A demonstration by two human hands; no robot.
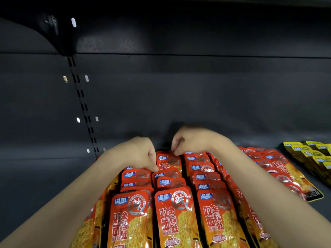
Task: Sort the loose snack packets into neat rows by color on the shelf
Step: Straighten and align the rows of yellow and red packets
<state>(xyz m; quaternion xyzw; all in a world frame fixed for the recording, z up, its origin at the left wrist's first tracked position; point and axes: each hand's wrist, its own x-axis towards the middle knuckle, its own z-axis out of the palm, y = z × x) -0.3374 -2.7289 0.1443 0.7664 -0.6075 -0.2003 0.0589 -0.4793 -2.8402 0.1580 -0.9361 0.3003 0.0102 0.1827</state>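
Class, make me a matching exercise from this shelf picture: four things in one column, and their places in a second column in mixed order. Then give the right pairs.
Things:
1. left hand
2. right hand
3. yellow packets
4. slotted upright strip

Places:
A. far right of the shelf, beside the red rows
B. on the back wall, left of both hands
C. fingertips on the rear red packets, near the middle row's left edge
D. fingers at the top edge of the rearmost middle red packet

Pairs: 1-C, 2-D, 3-A, 4-B

Red packets (176, 217) read "渝趣" and "双面金钱肚".
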